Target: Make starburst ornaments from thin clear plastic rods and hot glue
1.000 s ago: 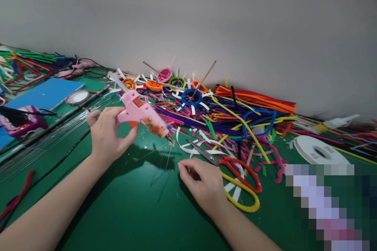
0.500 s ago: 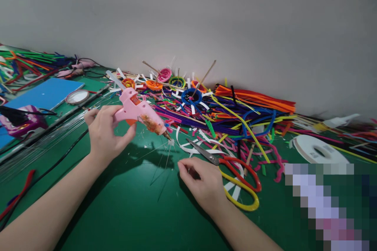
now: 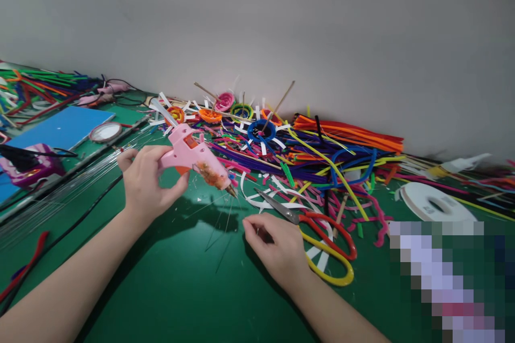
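My left hand (image 3: 147,185) is wrapped round the handle of a pink hot glue gun (image 3: 197,156), raised over the green table. Its metal nozzle points down and right, with browned glue along the front of the body and a clear glue stick out of the back. Close to the nozzle, my right hand (image 3: 277,252) rests low with thumb and forefinger pinched; whatever may be between them is too small to make out. Scissors (image 3: 293,216) with red and yellow handles lie just beyond and right of that hand. Thin glue strands stretch below the nozzle.
Along the wall lie heaped pipe cleaners (image 3: 346,136) and small coiled bowls, including a blue one (image 3: 273,129) with white strips and a stick. A white ribbon spool (image 3: 418,203) sits right, a blue board (image 3: 66,127) left. A black cord (image 3: 86,213) crosses the left side.
The glue gun in my left hand has shifted slightly right and down. My right hand stays almost where it was, still pinched.
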### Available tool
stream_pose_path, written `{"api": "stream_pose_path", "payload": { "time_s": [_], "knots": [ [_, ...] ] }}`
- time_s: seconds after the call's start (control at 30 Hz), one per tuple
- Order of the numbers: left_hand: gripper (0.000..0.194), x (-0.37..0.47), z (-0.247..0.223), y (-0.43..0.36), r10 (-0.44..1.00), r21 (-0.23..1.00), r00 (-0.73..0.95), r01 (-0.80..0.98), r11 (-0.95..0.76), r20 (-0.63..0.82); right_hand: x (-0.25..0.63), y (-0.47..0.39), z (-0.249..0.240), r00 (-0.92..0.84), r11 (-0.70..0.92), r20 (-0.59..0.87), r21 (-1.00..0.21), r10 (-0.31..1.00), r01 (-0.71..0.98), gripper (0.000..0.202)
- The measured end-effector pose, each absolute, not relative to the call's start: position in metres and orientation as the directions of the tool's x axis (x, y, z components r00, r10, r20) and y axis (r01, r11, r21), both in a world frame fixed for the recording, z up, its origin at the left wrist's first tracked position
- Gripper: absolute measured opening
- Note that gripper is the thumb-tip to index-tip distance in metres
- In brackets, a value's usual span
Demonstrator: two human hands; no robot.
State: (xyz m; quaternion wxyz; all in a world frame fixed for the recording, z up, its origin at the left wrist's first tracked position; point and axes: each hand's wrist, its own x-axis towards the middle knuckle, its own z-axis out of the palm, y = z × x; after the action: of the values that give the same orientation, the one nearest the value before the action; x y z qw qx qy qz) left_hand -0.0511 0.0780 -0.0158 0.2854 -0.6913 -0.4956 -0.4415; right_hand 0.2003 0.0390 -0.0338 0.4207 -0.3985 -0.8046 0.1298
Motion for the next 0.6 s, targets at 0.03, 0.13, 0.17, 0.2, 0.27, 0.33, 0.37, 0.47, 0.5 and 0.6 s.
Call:
{"api": "stream_pose_path", "payload": {
  "time_s": [0.03,0.13,0.17,0.2,0.27,0.33,0.37,0.47,0.5,0.6],
  "knots": [
    [0.038,-0.0513,-0.0157,0.0777,0.432,0.045,0.117,0.937,-0.347,0.894,0.2004,0.039,-0.0337,-0.328,0.647,0.572,-0.547,0.752,0.531,0.015],
    [0.037,-0.0518,-0.0154,0.0764,0.422,0.053,0.109,0.934,-0.354,0.9,0.201,0.039,-0.0334,-0.327,0.641,0.564,-0.55,0.758,0.536,0.014],
    [0.036,-0.052,-0.0153,0.076,0.421,0.059,0.102,0.934,-0.353,0.901,0.2013,0.039,-0.0335,-0.327,0.642,0.567,-0.546,0.756,0.538,0.014],
    [0.036,-0.0521,-0.0153,0.0757,0.419,0.068,0.091,0.934,-0.35,0.903,0.2015,0.0389,-0.0338,-0.327,0.645,0.571,-0.539,0.753,0.542,0.014],
    [0.035,-0.0522,-0.0154,0.0754,0.425,0.096,0.059,0.938,-0.334,0.903,0.2015,0.0388,-0.0348,-0.327,0.651,0.584,-0.518,0.743,0.555,0.014],
    [0.035,-0.0521,-0.0159,0.0756,0.437,0.12,0.031,0.942,-0.314,0.899,0.2011,0.0387,-0.0357,-0.329,0.66,0.6,-0.489,0.729,0.571,0.014],
    [0.035,-0.0521,-0.0163,0.0759,0.443,0.126,0.025,0.943,-0.308,0.896,0.2007,0.0386,-0.0359,-0.331,0.665,0.61,-0.472,0.72,0.578,0.014],
    [0.036,-0.0521,-0.0174,0.077,0.451,0.135,0.023,0.94,-0.314,0.892,0.1999,0.0379,-0.0344,-0.31,0.668,0.641,-0.443,0.702,0.598,0.006],
    [0.037,-0.0522,-0.0177,0.0773,0.454,0.14,0.022,0.937,-0.319,0.891,0.1997,0.0372,-0.0331,-0.291,0.659,0.644,-0.451,0.708,0.602,0.004],
    [0.037,-0.0526,-0.0184,0.0776,0.468,0.158,0.008,0.936,-0.315,0.884,0.1995,0.0323,-0.0268,-0.225,0.633,0.657,-0.487,0.72,0.602,0.014]
  ]
}}
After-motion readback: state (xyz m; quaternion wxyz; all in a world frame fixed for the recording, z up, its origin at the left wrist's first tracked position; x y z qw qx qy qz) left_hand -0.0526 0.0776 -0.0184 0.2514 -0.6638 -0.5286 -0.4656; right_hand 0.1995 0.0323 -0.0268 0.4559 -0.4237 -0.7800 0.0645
